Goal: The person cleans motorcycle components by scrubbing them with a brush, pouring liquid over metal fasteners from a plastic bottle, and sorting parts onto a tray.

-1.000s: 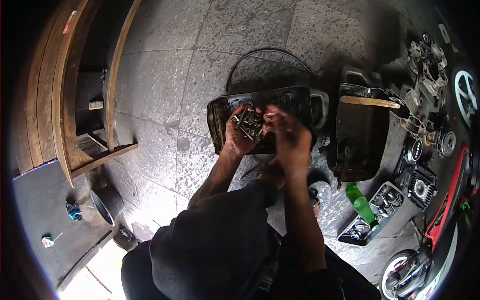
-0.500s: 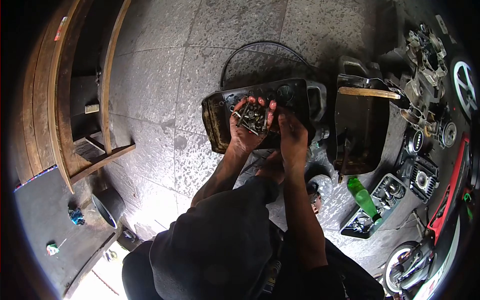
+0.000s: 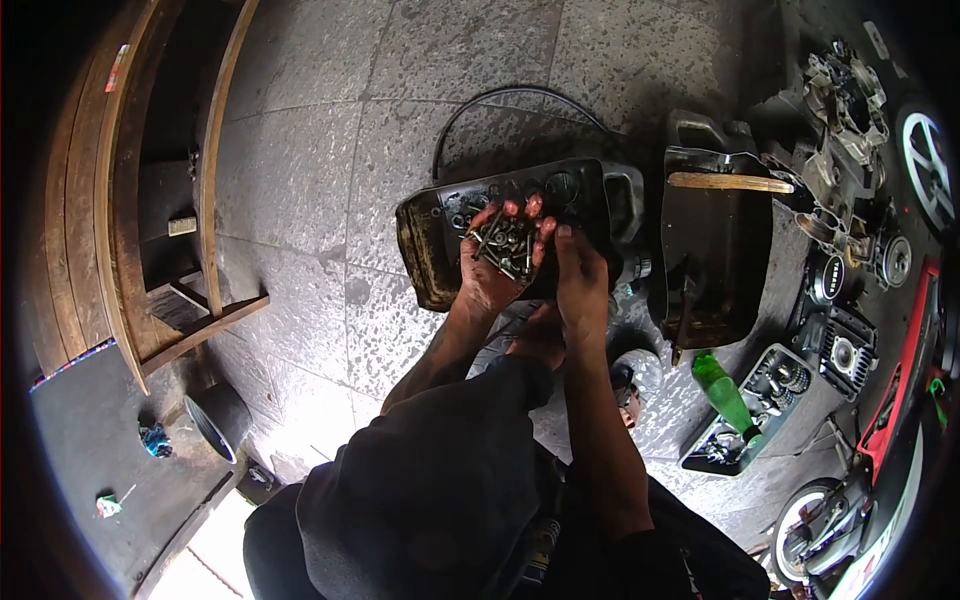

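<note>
Bolts [image 3: 504, 243] fill the cupped left hand [image 3: 488, 281] above a cut-open black container [image 3: 424, 268] — the right hand [image 3: 582, 282], a blur against it a second ago, now steadies just alongside (whether it grips anything cannot be told). The shift leaves the heap in plain view.

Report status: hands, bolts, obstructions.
Left hand cupped, holding loose bolts. Right hand alongside, above black container; grip unclear. No obstruction visible between hands.

Bright light glares off the floor [image 3: 322, 388] below and left of the fingers [image 3: 511, 208], and dark, bent edges circle them.
</note>
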Demonstrator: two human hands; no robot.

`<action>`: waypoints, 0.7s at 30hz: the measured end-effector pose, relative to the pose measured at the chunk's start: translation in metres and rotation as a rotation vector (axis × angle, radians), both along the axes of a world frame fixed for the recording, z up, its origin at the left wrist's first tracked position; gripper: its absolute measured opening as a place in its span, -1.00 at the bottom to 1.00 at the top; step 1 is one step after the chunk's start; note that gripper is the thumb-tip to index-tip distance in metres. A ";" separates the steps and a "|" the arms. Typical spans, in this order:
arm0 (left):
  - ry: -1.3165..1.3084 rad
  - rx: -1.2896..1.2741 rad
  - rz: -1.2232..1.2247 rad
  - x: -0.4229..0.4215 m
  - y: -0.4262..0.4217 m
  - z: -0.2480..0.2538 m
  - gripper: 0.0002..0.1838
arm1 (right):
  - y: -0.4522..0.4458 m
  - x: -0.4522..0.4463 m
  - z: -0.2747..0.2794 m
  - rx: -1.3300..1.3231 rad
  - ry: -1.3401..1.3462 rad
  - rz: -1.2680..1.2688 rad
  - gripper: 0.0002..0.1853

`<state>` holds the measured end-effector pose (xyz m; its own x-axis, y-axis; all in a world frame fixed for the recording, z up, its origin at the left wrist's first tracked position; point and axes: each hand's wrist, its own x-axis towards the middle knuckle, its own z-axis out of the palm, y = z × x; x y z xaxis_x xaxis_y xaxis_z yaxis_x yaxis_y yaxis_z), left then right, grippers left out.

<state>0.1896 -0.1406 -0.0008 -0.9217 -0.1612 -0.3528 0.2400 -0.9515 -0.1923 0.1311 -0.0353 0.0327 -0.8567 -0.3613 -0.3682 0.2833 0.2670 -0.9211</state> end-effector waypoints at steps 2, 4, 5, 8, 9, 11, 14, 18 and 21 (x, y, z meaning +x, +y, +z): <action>0.005 0.006 0.009 -0.003 0.002 0.002 -0.68 | -0.001 -0.004 0.008 0.013 -0.038 -0.007 -0.63; 0.009 0.011 0.015 -0.006 0.004 0.003 -0.68 | 0.001 -0.003 0.001 0.017 0.024 0.014 -0.64; 0.008 -0.020 0.008 -0.009 0.005 0.002 -0.68 | 0.003 -0.003 -0.002 0.021 0.084 0.037 -0.64; 0.001 -0.023 -0.003 -0.011 0.005 0.006 -0.68 | 0.004 -0.007 0.010 0.088 0.248 0.089 -0.69; -0.005 0.004 -0.010 -0.012 0.005 0.008 -0.68 | 0.002 -0.007 0.013 0.088 0.252 0.092 -0.69; 0.026 -0.021 0.033 -0.012 0.011 0.010 -0.68 | -0.002 -0.006 0.019 -0.122 0.292 0.032 -0.75; 0.025 0.009 0.049 -0.010 0.010 -0.001 -0.67 | -0.003 -0.003 0.029 -0.185 0.162 -0.158 -0.73; -0.047 0.054 -0.005 -0.007 0.007 -0.001 -0.63 | 0.008 -0.004 0.021 0.004 0.263 -0.119 -0.80; -0.076 -0.044 0.024 -0.007 0.009 -0.001 -0.59 | 0.003 -0.016 0.032 0.178 0.564 0.097 -0.82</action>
<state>0.1824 -0.1311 -0.0013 -0.8883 -0.2002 -0.4133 0.2754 -0.9524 -0.1306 0.1152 -0.0324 0.0648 -0.9038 -0.4219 0.0721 -0.2701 0.4315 -0.8608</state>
